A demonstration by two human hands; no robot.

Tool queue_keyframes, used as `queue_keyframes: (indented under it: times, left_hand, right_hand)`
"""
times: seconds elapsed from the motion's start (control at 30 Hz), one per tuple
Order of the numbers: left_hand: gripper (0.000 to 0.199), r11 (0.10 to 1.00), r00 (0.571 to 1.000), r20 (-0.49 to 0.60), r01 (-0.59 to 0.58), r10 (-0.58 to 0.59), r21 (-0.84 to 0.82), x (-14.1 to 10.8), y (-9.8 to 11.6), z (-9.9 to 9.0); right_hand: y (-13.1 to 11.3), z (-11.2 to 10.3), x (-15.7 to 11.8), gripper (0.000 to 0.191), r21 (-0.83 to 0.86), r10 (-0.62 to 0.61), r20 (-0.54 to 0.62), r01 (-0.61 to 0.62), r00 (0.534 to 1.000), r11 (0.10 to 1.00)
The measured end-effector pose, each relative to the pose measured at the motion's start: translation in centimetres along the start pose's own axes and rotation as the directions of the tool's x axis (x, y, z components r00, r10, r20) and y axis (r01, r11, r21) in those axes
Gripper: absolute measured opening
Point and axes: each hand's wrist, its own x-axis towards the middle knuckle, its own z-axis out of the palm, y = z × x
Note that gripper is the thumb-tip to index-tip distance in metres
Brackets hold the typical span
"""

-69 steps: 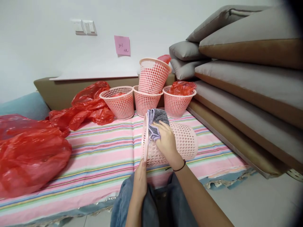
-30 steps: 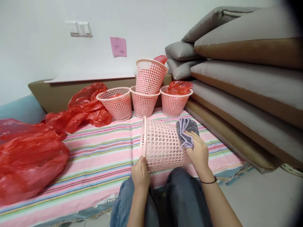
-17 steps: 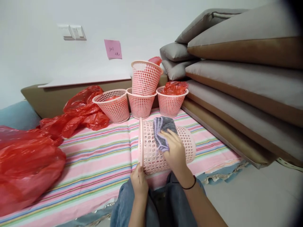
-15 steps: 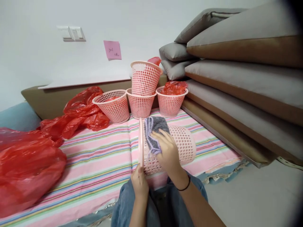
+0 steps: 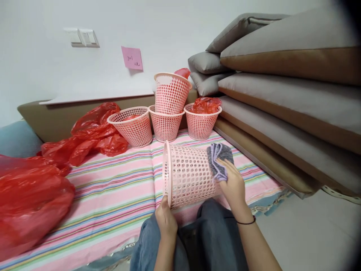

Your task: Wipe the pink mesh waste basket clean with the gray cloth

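A pink perforated plastic wastebasket (image 5: 188,173) lies on its side in front of me, its open rim facing left and its base to the right. My left hand (image 5: 166,218) grips the near edge of the rim, thumb on the outside. With my right hand (image 5: 232,184) I press a folded grey cleaning cloth (image 5: 225,152) with lilac edging against the basket's side near the base. The fingers of that hand lie over the cloth.
Behind stand similar baskets, one (image 5: 132,128) at left, a stacked pair (image 5: 167,128) and another (image 5: 200,124), with red plastic bags in them. Red bags (image 5: 34,203) lie left on the striped cloth (image 5: 113,195). Grey-brown cushions (image 5: 282,90) are piled at right.
My right hand has slid the cloth rightward along the basket, from near the rim to near the base. My left hand keeps its hold on the rim.
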Motion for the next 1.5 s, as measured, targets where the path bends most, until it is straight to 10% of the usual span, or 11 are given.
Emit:
queue_keyframes:
  times: [0.37,0.6,1.07,1.5]
  left_hand:
    - [0.068,0.991,0.996,0.013,0.092,-0.091,-0.100,0.1,-0.6,0.3]
    - [0.070,0.992,0.996,-0.014,0.084,-0.086,-0.090,0.4,-0.6,0.4]
    - [0.064,0.997,0.996,0.054,0.067,-0.064,-0.037,0.9,-1.1,0.0]
    - [0.058,0.996,0.996,0.038,0.077,-0.075,-0.042,0.1,-0.5,0.2]
  right_hand:
    - [3.1,-2.0,0.2,0.041,-0.052,0.350,-0.027,-0.351,0.936,0.935]
    - [0.7,-0.3,2.9,0.047,-0.075,0.010,0.041,-0.007,0.999,0.997]
    - [-11.6,3.8,4.9,0.062,0.231,-0.318,0.172,0.275,0.932,0.933]
    - [-3.6,2.3,6.8,0.034,-0.072,0.015,0.228,0.001,0.973,0.997]
